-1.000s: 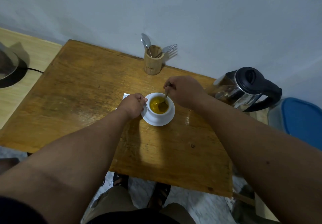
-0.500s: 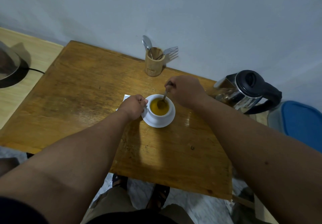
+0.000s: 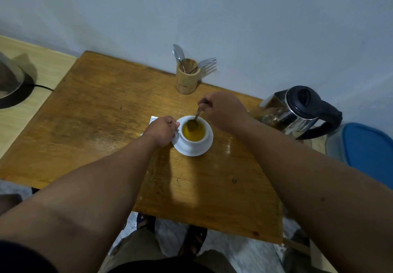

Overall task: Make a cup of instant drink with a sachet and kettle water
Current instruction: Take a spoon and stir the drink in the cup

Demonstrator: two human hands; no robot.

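Note:
A white cup full of yellow-orange drink stands on a white saucer in the middle of the wooden table. My left hand grips the cup's handle on its left side. My right hand is closed on a spoon, whose bowl dips into the drink at the cup's far side. A white sachet peeks out from behind my left hand. The steel kettle with a black lid and handle stands at the table's right edge.
A bamboo holder with a spoon and a fork stands at the back by the wall. A blue-topped object sits right of the table. On the left counter rests a dark round appliance with a cable.
The spoon's bowl has swung from the cup's near right side to its far left side, with my right hand following. My left hand stays on the cup's handle.

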